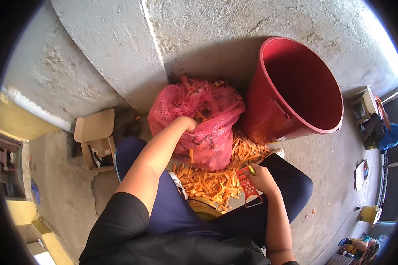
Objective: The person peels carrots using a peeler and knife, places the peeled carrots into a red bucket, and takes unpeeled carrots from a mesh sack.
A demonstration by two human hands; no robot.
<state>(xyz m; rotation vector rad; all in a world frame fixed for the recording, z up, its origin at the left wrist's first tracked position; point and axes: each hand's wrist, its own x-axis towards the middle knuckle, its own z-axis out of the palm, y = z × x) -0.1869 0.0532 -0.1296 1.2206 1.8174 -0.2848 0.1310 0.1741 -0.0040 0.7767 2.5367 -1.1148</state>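
Observation:
My left hand [189, 124] reaches into the opening of a pink mesh sack [208, 145]; its fingers are hidden behind the netting. My right hand [261, 178] is closed around a red flat grater [247, 185] and a small yellow-green handled tool [252, 169]. The grater hangs over my right leg, with its wire handle pointing down. Below and beside the sack, a heap of orange peelings [212, 185] is spread on the floor between my legs. A yellow container [202, 208] is partly visible in front of my lap.
A large red bin [269, 97], tilted in view, stands right of the sack against a rough wall [208, 39]. An open cardboard box [97, 150] holds dark items at the left. Two other people sit at the far right, near a yellow crate [367, 214].

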